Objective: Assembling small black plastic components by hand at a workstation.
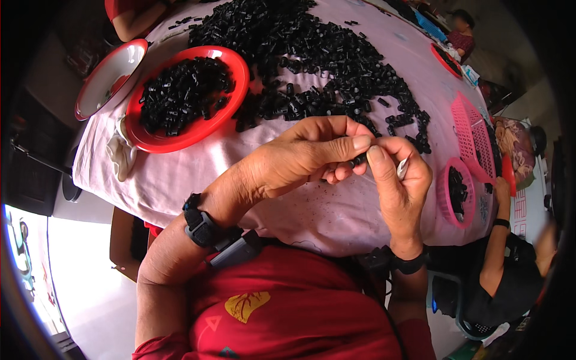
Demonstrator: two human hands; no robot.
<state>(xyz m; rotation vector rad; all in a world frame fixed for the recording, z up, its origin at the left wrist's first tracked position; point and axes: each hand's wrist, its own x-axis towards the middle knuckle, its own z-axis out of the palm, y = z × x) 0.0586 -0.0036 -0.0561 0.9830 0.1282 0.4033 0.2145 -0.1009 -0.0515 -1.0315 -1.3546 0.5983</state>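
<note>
Above the near side of the table, my two hands meet at the fingertips. My left hand [318, 147] is closed, thumb against fingers, around a small black cylindrical part [358, 160], mostly hidden by the fingers. My right hand [399, 189] pinches at the same spot with thumb and forefinger. Out of its curled fingers sticks the tip of a small whitish pointed tool [402, 168]; the rest of it is covered. Just beyond my hands spreads a big heap of similar black parts [324, 66].
At left, a red plate [239, 78] carries black parts, beside a white red-rimmed basin [90, 99] and a crumpled pale cloth [122, 157]. Pink baskets [474, 135] stand at right on the pink tablecloth [288, 213]. Other people sit at the right [510, 282], far left and far right.
</note>
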